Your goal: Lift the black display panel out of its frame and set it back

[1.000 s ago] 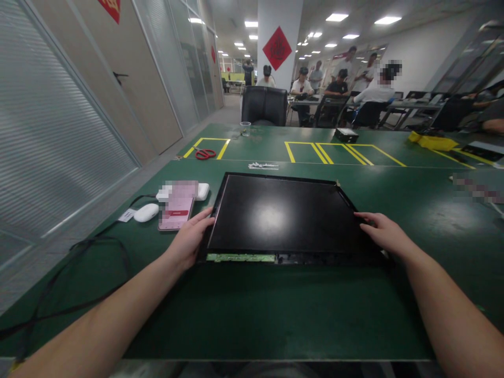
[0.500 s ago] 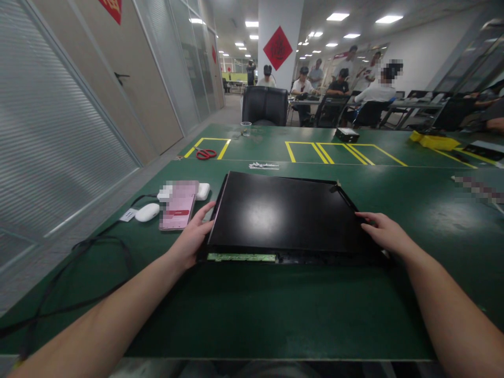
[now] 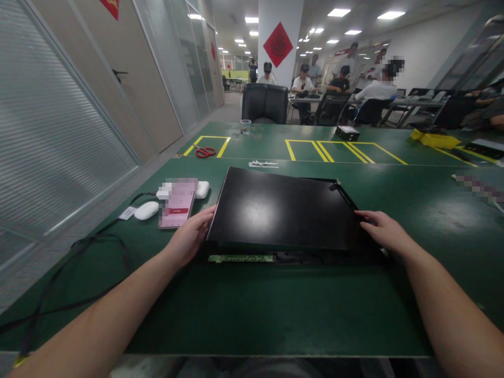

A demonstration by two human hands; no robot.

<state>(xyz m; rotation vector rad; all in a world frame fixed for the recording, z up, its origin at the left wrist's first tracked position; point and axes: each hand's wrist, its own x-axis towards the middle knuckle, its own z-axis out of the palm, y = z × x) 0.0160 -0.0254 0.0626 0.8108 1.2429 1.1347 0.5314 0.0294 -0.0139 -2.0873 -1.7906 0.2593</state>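
L hand [image 3: 192, 233] grips blk panel [image 3: 275, 210] by its L edge – that side tilted up off the blk frame [image 3: 348, 198] on grn desk [image 3: 271, 310]. R hand [image 3: 380, 229] on frame's R edge – can't tell if closed. Grn circuit strip [image 3: 241, 258] along near side; pink-screen phone [image 3: 181, 202] near L hand.

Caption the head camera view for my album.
Left hand and right hand flank a black display panel, its left edge raised, at a green table.
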